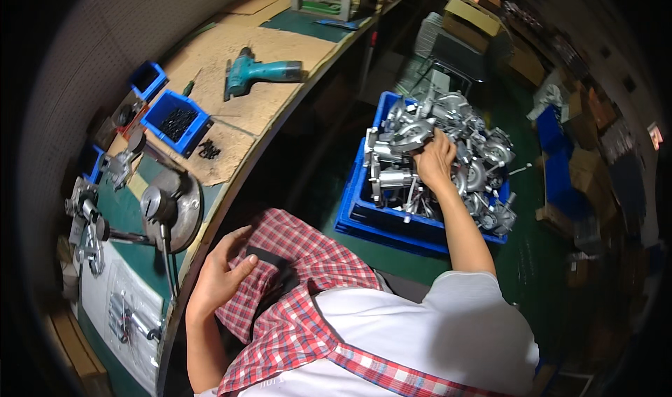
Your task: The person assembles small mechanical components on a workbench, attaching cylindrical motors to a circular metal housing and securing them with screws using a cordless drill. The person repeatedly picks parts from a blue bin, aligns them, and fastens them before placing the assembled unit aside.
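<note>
My right hand [435,162] reaches into a blue plastic crate [399,218] heaped with silver metal castings [476,176]. Its fingers are closed against a rounded silver casting [411,137] at the top of the heap; part of the grip is hidden behind the hand. Near the bench's edge, my left hand [218,274] hovers by the red checked apron [280,236], holding nothing. The thumb stands apart from its loosely bent fingers.
On the workbench [280,40] lie a teal power drill [262,74], a blue bin [183,142] of small black screws and a round metal fixture [171,208] with a lever. Cardboard boxes [472,23] and blue bins [560,166] stand beyond the crate.
</note>
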